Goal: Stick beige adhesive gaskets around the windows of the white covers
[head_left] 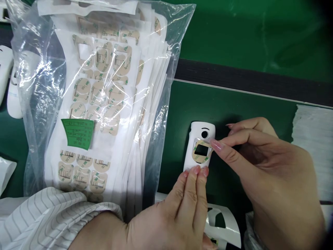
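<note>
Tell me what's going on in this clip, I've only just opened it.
A person is working bare-handed at a green bench mat. Their left hand rests its fingertips on the lower end of a white plastic device casing, while their right hand has its fingertips at the edge of a tan adhesive sticker lying on the casing. To the left lies a clear plastic bag of white sheets carrying tan stickers.

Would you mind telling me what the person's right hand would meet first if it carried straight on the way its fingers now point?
The right hand would first meet the tan adhesive sticker already pinched in its fingertips. Depth is hard to judge, but the white plastic casing beneath it looks next in line.
</note>
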A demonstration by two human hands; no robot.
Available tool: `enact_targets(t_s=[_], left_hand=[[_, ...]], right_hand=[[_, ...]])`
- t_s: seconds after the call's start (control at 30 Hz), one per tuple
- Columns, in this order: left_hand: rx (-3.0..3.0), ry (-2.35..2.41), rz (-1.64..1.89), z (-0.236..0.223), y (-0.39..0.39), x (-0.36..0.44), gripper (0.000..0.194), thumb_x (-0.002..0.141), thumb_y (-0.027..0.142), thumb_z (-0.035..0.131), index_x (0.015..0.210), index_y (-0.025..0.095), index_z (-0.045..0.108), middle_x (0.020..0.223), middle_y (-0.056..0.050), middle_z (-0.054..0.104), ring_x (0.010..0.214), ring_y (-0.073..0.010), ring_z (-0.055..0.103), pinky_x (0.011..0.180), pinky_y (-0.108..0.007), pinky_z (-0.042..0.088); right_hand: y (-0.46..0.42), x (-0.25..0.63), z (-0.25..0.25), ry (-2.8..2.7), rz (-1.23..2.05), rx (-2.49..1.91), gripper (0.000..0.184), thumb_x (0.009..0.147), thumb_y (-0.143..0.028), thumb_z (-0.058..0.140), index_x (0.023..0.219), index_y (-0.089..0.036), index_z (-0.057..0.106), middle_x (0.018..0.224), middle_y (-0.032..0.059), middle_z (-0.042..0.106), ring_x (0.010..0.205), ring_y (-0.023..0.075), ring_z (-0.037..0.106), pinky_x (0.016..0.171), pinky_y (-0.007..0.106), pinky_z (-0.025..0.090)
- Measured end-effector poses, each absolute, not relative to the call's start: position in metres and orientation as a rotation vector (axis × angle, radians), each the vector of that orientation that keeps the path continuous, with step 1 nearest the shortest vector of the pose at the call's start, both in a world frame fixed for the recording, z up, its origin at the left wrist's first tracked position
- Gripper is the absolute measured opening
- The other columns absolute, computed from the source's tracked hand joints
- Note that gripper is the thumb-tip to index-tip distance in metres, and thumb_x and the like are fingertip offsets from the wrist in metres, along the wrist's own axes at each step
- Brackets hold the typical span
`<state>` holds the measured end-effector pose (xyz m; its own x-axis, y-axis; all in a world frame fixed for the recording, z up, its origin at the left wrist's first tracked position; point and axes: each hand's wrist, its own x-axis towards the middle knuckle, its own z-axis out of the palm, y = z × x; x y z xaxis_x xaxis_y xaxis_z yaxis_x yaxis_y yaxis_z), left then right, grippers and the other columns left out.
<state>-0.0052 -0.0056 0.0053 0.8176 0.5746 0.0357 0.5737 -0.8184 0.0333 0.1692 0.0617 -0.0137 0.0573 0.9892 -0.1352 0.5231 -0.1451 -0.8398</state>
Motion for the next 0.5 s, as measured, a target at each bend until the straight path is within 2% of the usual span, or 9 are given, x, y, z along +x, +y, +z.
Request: enact_targets(t_s=[0.17, 0.37, 0.5], left_hand=[[2.996, 0.907, 0.123, 0.0025, -0.0041, -0.005, 0.062, 0.102, 0.048, 0.031, 0.122, -0.001, 0.064, 0.126, -0.018, 0.065, 0.116, -0.0283, 0.062, 0.101, -0.036, 0.049], [2.994, 0.909, 0.125, 0.0028, -0.0015, -0.006, 0.061, 0.102, 0.047, 0.033, 0.119, -0.001, 0.065, 0.122, -0.016, 0.068, 0.114, -0.0274, 0.064, 0.099, -0.035, 0.05], [3.007, 0.891, 0.155, 0.0028, -0.0033, -0.0054, 0.062, 0.102, 0.048, 0.032, 0.118, -0.002, 0.066, 0.121, -0.017, 0.069, 0.113, -0.0276, 0.065, 0.098, -0.036, 0.051]], right_hand=[[0.0619, 0.1687, -0.0129, -1.541, 0.966, -1.761, 0.012, 0.077, -0.033, 0.075, 0.069, -0.027, 0.069, 0.092, 0.0007, 0.058, 0.097, 0.019, 0.059, 0.054, 0.029, 0.037], [0.0627, 0.1679, -0.0133, -1.526, 1.007, -1.777, 0.01, 0.075, -0.035, 0.078, 0.072, -0.028, 0.071, 0.092, 0.0007, 0.056, 0.09, 0.0183, 0.059, 0.052, 0.028, 0.036], [0.0626, 0.1694, -0.0146, -1.538, 0.993, -1.735, 0.009, 0.075, -0.032, 0.078, 0.072, -0.027, 0.071, 0.089, 0.0024, 0.057, 0.099, 0.0218, 0.058, 0.056, 0.029, 0.042]])
